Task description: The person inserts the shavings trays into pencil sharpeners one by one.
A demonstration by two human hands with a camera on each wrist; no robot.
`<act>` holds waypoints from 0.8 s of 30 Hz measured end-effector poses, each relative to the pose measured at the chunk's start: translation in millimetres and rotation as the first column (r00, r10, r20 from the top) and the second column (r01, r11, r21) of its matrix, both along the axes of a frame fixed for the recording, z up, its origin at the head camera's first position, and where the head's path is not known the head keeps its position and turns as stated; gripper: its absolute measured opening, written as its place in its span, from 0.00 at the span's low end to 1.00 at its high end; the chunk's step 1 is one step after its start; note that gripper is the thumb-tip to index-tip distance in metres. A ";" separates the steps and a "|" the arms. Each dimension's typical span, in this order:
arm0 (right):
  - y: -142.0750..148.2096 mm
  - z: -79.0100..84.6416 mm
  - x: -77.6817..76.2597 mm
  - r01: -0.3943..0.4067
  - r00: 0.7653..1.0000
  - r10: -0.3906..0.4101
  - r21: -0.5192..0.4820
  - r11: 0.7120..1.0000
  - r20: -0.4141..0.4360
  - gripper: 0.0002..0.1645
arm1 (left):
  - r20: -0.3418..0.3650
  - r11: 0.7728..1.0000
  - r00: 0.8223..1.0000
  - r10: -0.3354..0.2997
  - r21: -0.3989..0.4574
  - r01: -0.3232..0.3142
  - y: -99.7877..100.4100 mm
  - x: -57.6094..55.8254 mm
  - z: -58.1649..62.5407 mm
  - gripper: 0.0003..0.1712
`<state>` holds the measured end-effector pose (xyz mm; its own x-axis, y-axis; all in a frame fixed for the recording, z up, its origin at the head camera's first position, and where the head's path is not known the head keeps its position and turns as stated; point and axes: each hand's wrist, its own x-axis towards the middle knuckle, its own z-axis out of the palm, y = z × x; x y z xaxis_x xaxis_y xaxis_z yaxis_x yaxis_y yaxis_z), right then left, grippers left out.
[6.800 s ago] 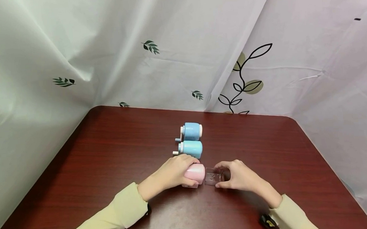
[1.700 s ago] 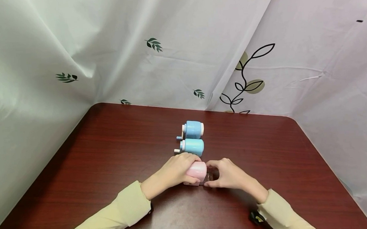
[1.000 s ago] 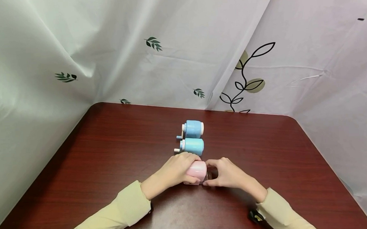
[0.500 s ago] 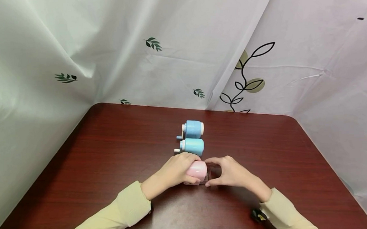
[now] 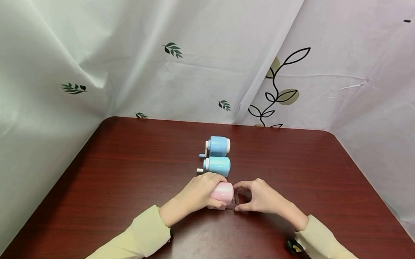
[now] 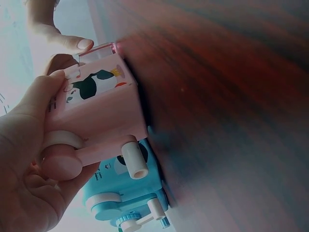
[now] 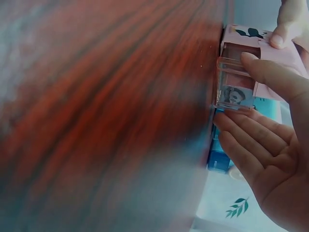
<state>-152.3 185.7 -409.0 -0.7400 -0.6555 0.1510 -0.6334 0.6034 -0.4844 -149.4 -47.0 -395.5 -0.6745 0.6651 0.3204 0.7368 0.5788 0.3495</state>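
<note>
My left hand (image 5: 198,192) grips a pink crank pencil sharpener (image 5: 223,193) from above, fingers over the far side and thumb on the near side. In the left wrist view its white crank handle (image 6: 134,159) and a dark printed picture on the pink body show. A clear shavings drawer (image 7: 236,87) sticks partly out of the sharpener's right end. My right hand (image 5: 265,197) pinches the drawer by its two sides, thumb on one and fingertips on the other. The drawer's inner part is hidden inside the pink body.
Just beyond the pink sharpener stands a light blue crank sharpener (image 5: 219,166), and behind that a second blue one (image 5: 218,146) with a white end. All are on a dark red wooden table (image 5: 142,160). A white patterned curtain (image 5: 190,79) hangs around its edges.
Several seconds ago the drawer lay outside the pink sharpener; it has moved left, partly into it. During the last second the right hand has shifted slightly right, and more of the drawer shows.
</note>
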 end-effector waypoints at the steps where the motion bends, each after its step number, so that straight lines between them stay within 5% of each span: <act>1: -0.2 -0.1 -0.1 0.000 1.000 0.000 -0.001 1.000 0.001 0.30 | 0.001 1.000 1.000 0.000 0.002 0.000 -0.1 0.2 0.1 0.29; 24: -6.2 -0.6 0.9 0.020 0.999 -0.018 -0.028 0.999 0.048 0.26 | -0.020 1.000 1.000 0.003 0.002 -0.003 1.5 1.5 -0.5 0.29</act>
<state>-151.3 179.4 -409.6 -0.7591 -0.6371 0.1340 -0.5977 0.6005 -0.5312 -147.9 -45.6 -396.0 -0.6698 0.6625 0.3355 0.7421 0.5801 0.3359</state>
